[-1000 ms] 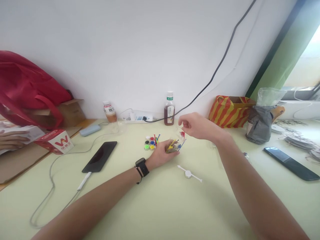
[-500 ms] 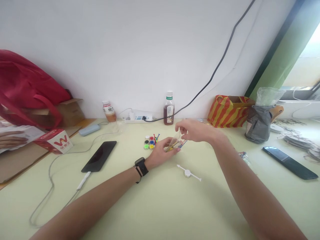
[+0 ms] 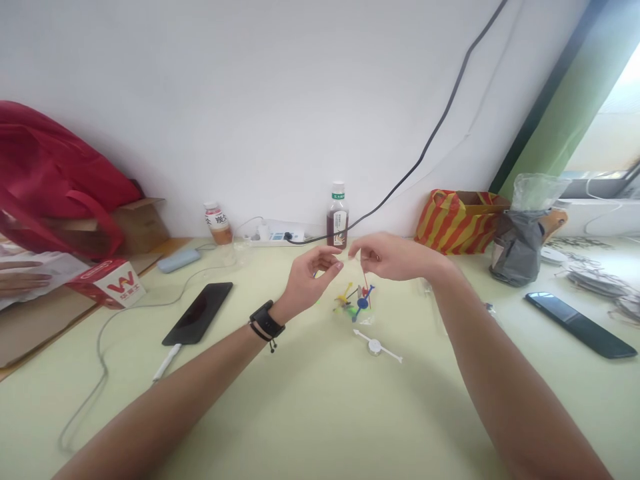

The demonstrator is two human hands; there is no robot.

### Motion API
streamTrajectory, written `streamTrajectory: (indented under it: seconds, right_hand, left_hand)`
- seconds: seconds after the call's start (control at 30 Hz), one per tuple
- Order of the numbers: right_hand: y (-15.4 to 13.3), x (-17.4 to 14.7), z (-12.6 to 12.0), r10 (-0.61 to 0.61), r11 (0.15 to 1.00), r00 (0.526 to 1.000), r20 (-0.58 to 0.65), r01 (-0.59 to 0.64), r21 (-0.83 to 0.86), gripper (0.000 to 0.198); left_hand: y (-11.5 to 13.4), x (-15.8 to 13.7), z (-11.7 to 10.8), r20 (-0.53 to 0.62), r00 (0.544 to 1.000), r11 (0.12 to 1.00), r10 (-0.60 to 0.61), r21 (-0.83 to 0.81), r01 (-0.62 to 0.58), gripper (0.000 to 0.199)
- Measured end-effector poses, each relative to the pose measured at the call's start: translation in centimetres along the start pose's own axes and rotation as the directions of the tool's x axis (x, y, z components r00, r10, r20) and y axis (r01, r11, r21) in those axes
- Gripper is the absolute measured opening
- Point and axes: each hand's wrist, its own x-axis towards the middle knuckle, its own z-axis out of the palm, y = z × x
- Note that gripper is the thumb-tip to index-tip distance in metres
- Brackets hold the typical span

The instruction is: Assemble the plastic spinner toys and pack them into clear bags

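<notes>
My right hand pinches what looks like a thin clear plastic bag, hard to make out against the table. Facing it, my left hand has its curved fingers and thumb apart, close to the bag. Below both hands are small plastic arrow pieces, partly blurred: a blue arrow, a yellow arrow, and red, black and green ones. Nearer me lies a white arrow spinner on a round clear base. My left hand mostly hides the cluster of coloured round pieces.
A dark bottle and a power strip stand by the wall. To the left are a phone with a cable and a red-white box; another person's hand is beyond. At right are a striped bag and another phone.
The coloured arrows, earlier in the bag at my left hand, are now below my hands by the table. My left hand has moved up and left and opened.
</notes>
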Motion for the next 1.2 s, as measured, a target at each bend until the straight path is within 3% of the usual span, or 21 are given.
streamTrajectory:
  seconds: [0.17, 0.3, 0.47, 0.63, 0.77, 0.9, 1.03, 1.07, 1.2]
  right_hand:
    - [-0.2, 0.1, -0.2, -0.034, 0.999, 0.999, -0.006, 0.034, 0.015, 0.035]
    - [0.3, 0.1, -0.2, 0.018, 0.999, 0.994, -0.104, -0.013, 0.048, 0.030]
    - [0.4, 0.2, 0.3, -0.006, 0.999, 1.000, -0.021, 0.007, 0.046, 0.042]
    - [-0.9, 0.4, 0.8, -0.046, 0.999, 0.988, -0.150, 0.042, -0.030, 0.029]
    - [-1.8, 0.3, 0.5, -0.102, 0.995, 0.936, -0.338, 0.091, -0.048, 0.024]
    - [-2.3, -0.1, -0.1, -0.125, 0.992, 0.916, -0.381, 0.113, -0.052, 0.024]
    - [-2.9, -0.9, -0.9, -0.093, 0.993, 0.794, -0.601, 0.120, 0.005, 0.034]
    - [-2.9, -1.0, -1.0, -0.062, 0.995, 0.786, -0.615, 0.095, 0.021, 0.035]
    - [-2.1, -0.5, -0.4, -0.018, 0.999, 0.921, -0.388, 0.031, 0.027, 0.032]
  left_hand:
    - [-0.2, 0.1, -0.3, -0.012, 0.999, 0.999, -0.039, -0.023, 0.039, 0.024]
    - [-0.1, 0.3, -0.5, -0.008, 0.997, 0.997, -0.074, -0.003, 0.074, 0.026]
    - [0.4, 0.5, -0.6, -0.014, 0.997, 0.995, -0.080, 0.051, 0.080, 0.030]
    - [1.4, 0.5, -0.7, -0.119, 0.993, 0.994, -0.002, 0.105, 0.014, 0.030]
    - [1.8, 0.8, -0.9, -0.225, 0.974, 0.995, 0.035, 0.097, -0.014, 0.030]
    - [1.7, 0.9, -1.3, -0.175, 0.984, 0.998, 0.019, 0.057, -0.009, 0.037]
    - [1.0, 0.6, -1.2, -0.170, 0.983, 0.994, 0.075, -0.067, -0.088, 0.061]
    - [0.8, 0.5, -1.1, -0.191, 0.979, 0.993, 0.077, -0.075, -0.093, 0.065]
    - [0.2, 0.3, -0.5, -0.244, 0.969, 0.998, 0.039, -0.030, -0.047, 0.067]
